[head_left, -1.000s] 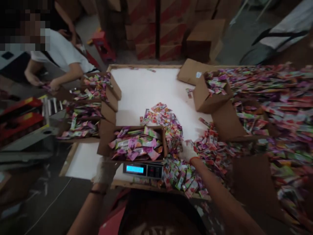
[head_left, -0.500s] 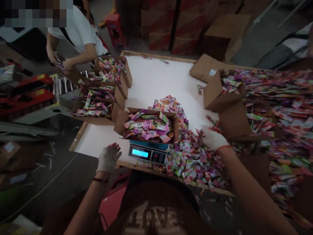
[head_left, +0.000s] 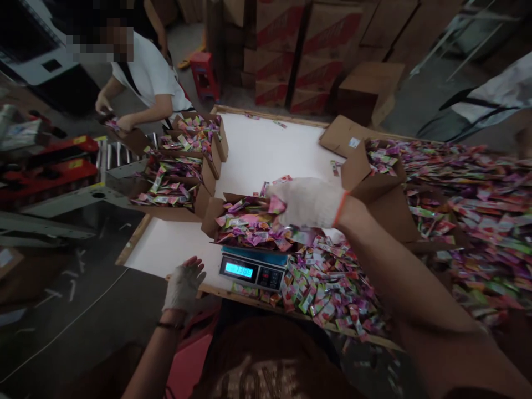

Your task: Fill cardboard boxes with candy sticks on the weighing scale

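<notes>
Right hand (head_left: pixel 308 202) holds sachets over the box (head_left: pixel 249 224); left hand (head_left: pixel 183 286) beside scale (head_left: pixel 253 270).

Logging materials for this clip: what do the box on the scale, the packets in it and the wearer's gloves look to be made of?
Box: brown corrugated cardboard, matte, with folded-out flaps. Packets: probably thin plastic or foil film, glossy, brightly printed in pink, green and purple. Gloves on the left hand and right hand: seemingly white knitted cotton, dull; the right one's cuff has an orange edge.

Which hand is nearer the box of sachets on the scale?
Right. The right hand hangs over the box at its right end, holding sachets. The left hand rests at the table edge, left of the scale, apart from the box.
</notes>
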Demonstrator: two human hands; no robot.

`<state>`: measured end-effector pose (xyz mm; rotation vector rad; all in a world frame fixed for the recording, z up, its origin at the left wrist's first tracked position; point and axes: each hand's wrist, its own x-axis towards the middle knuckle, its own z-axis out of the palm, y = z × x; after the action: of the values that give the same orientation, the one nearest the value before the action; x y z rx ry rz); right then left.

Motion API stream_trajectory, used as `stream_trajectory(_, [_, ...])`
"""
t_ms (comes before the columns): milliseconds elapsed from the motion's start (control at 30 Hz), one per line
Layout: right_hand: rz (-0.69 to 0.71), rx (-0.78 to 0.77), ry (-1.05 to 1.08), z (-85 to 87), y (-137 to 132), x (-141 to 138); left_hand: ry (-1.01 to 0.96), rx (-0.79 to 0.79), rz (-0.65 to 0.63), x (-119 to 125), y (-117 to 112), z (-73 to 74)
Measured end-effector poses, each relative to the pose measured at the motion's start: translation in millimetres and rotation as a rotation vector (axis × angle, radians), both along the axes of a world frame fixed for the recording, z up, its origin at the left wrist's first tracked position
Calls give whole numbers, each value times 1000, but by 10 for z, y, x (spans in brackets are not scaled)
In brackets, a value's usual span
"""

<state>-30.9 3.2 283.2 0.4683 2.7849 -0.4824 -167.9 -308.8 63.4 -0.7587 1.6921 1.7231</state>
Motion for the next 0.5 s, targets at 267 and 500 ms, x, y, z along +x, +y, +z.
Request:
stream_trajectory(267, [-195,-17,152,-331,266,677,22,26,7,50,-317,-218])
stream_trajectory(500, [-449,-95,-71,-1385,410,2018,-32,-19,-3,-17,-134,-124])
